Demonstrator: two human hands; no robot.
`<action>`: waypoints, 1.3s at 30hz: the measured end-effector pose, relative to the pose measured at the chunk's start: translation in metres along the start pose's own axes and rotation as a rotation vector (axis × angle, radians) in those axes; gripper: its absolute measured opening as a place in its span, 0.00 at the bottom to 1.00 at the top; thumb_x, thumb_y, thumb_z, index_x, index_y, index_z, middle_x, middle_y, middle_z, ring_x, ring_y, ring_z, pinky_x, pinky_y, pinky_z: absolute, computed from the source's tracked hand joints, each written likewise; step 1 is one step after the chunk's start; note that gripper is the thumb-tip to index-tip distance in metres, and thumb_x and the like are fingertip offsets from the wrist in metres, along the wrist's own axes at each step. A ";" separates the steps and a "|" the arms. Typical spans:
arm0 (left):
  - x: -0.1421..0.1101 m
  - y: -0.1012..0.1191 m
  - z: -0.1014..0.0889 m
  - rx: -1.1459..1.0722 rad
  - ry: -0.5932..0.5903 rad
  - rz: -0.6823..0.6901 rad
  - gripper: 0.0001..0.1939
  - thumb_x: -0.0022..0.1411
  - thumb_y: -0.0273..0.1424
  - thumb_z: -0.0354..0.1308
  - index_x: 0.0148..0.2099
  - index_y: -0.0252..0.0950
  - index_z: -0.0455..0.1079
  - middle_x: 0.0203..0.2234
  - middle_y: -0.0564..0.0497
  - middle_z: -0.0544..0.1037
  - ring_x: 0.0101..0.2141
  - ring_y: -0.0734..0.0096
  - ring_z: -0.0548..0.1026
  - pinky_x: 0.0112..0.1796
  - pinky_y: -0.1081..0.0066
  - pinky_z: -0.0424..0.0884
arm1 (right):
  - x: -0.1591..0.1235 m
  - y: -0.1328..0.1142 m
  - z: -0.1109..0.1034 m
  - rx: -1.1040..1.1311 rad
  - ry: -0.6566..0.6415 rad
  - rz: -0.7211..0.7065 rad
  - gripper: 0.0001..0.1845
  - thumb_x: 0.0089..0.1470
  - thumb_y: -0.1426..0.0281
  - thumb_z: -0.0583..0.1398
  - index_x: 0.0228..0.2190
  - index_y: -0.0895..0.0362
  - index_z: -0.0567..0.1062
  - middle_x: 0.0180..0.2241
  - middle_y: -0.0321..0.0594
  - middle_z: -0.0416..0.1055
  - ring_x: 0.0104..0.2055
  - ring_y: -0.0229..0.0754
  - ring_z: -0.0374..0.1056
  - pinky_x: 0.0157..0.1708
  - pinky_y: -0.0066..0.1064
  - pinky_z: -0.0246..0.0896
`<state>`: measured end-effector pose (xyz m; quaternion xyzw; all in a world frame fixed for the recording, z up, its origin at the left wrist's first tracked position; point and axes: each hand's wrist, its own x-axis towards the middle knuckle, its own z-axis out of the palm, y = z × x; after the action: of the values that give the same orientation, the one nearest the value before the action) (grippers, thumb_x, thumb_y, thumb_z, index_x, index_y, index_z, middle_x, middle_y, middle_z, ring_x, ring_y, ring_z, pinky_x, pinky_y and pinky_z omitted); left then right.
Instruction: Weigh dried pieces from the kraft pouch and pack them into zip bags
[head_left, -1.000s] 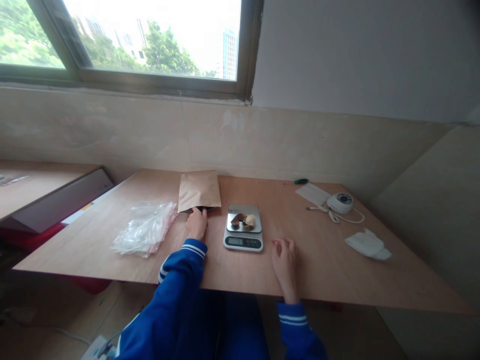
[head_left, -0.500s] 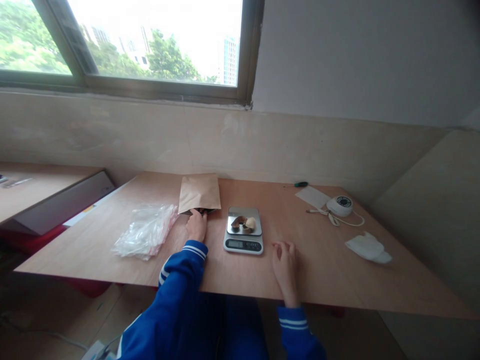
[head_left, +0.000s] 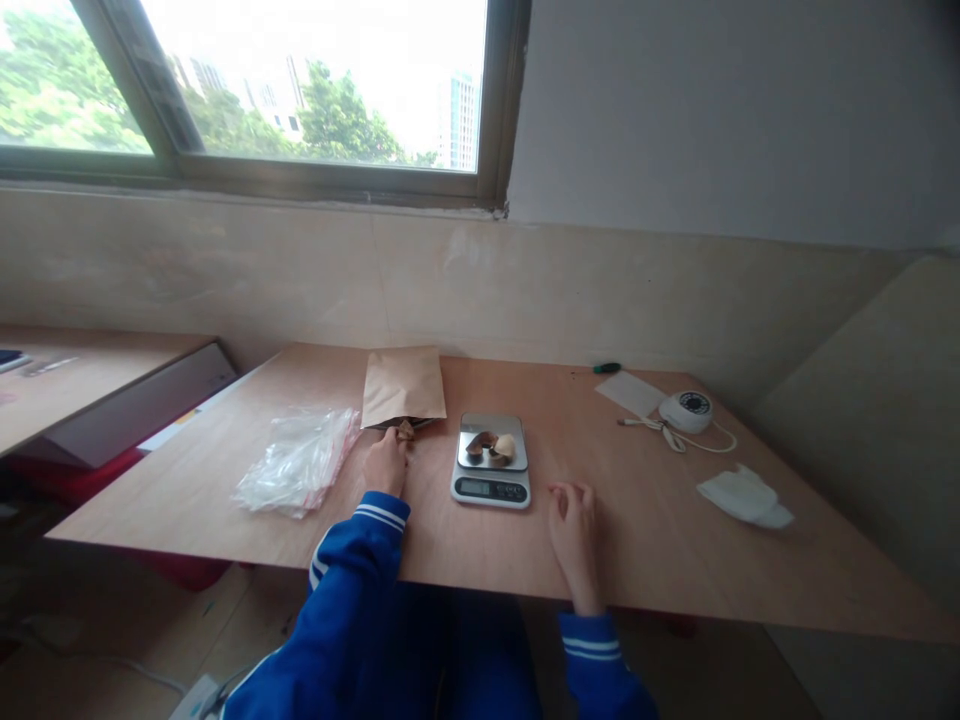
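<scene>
My left hand (head_left: 385, 464) is closed on a wrinkled brown piece that looks like a dried mushroom (head_left: 406, 431), just outside the mouth of a brown paper bag (head_left: 405, 385). The bag lies flat, its opening toward me; its contents are hidden in the dark gap. To the right stands a white kitchen scale (head_left: 491, 491) with a metal plate. Several similar pieces (head_left: 491, 449), brown and curled, one pale and rounded, rest on the plate. My right hand (head_left: 574, 525) lies on the table right of the scale, fingers loosely bent and holding nothing visible.
Clear plastic bags (head_left: 296, 465) lie left of the paper bag. At the right are a white dome camera (head_left: 684, 412) with its cable, a white paper (head_left: 630, 394), a green-handled screwdriver (head_left: 607, 368) and a crumpled white wrapper (head_left: 745, 497). The wooden table (head_left: 480, 555) ends near my body.
My left hand has drawn back from the bag's mouth toward me, and a brown mushroom-like piece now shows at its fingertips. The right hand stays in place. The view has shifted slightly.
</scene>
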<state>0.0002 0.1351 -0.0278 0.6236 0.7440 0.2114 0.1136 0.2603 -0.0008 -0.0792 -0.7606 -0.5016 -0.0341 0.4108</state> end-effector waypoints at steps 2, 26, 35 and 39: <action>-0.005 -0.003 -0.004 -0.035 -0.009 0.016 0.13 0.64 0.35 0.47 0.43 0.37 0.70 0.28 0.43 0.79 0.36 0.54 0.78 0.35 0.65 0.68 | 0.000 0.000 0.000 -0.001 -0.007 -0.003 0.17 0.57 0.68 0.48 0.32 0.58 0.76 0.38 0.50 0.65 0.41 0.51 0.64 0.42 0.41 0.58; 0.022 0.094 0.034 -0.420 -0.161 0.440 0.14 0.57 0.30 0.57 0.47 0.35 0.72 0.30 0.49 0.79 0.33 0.66 0.77 0.36 0.69 0.71 | 0.002 -0.002 -0.001 -0.007 0.024 -0.010 0.17 0.58 0.68 0.49 0.30 0.58 0.76 0.36 0.48 0.67 0.40 0.50 0.64 0.41 0.40 0.58; 0.006 0.064 0.014 -0.375 0.053 0.336 0.15 0.65 0.37 0.45 0.42 0.37 0.72 0.38 0.47 0.78 0.41 0.64 0.74 0.44 0.68 0.68 | 0.001 -0.001 -0.001 -0.017 0.013 -0.013 0.16 0.58 0.68 0.49 0.30 0.57 0.75 0.36 0.48 0.67 0.41 0.50 0.63 0.41 0.40 0.58; -0.001 0.030 0.006 -0.325 0.202 0.111 0.19 0.67 0.35 0.37 0.45 0.35 0.69 0.41 0.44 0.76 0.44 0.61 0.72 0.46 0.64 0.66 | 0.000 0.000 -0.001 -0.007 0.006 -0.019 0.16 0.59 0.68 0.49 0.31 0.57 0.75 0.36 0.48 0.67 0.40 0.50 0.64 0.41 0.40 0.58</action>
<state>0.0293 0.1387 -0.0201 0.6128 0.6722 0.3961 0.1259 0.2609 -0.0017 -0.0786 -0.7570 -0.5075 -0.0420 0.4095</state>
